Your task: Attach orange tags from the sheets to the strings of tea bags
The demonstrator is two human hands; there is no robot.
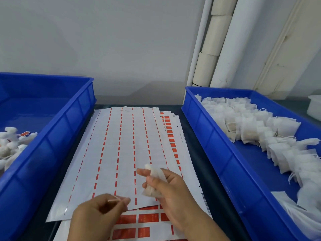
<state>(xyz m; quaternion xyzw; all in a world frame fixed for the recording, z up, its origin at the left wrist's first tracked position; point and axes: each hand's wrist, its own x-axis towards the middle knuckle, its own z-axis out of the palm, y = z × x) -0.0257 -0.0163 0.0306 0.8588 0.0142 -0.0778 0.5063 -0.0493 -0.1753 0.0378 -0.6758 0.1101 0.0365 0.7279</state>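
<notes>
sheets (121, 153) between two bins (52, 136)

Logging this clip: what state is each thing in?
Right hand: grips a tea bag.
Left hand: pinches an orange tag.
Top sheet: stripped of tags.
Lower sheet: tags remain.
Right bin: untagged bags.
Left bin: tagged bags.

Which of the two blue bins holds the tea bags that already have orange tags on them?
The blue bin on the left. An orange tag shows among its tea bags, while the right bin holds only plain white bags.
</notes>
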